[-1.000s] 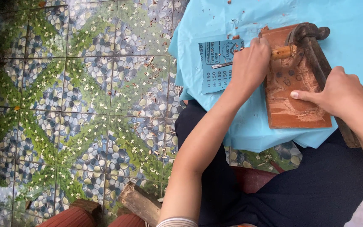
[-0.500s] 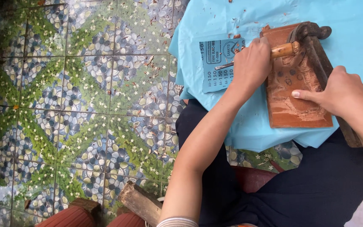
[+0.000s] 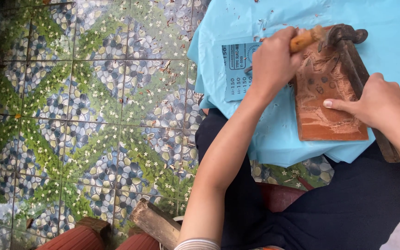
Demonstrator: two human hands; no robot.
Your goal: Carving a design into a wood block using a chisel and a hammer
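Observation:
A reddish-brown carved wooden board (image 3: 329, 115) lies on a light blue sheet (image 3: 394, 28) spread over my lap. My left hand (image 3: 274, 60) is shut on the wooden handle of a carving tool (image 3: 306, 39), with the tool's tip at the board's upper edge. My right hand (image 3: 376, 104) rests on the board's right side, fingers pressing down on the carved face. A dark metal clamp (image 3: 346, 34) sits at the board's top and runs down its right edge under my right hand.
A sheet of bluish sandpaper (image 3: 234, 69) lies on the blue sheet left of my left hand, with wood shavings scattered about. Pebble-and-flower patterned floor tiles (image 3: 93, 115) fill the left. A short wooden log (image 3: 156, 224) and terracotta pieces (image 3: 75, 236) sit at the bottom.
My left hand has shifted slightly up along the board's top-left edge with the tool. My right hand has stayed in place on the board.

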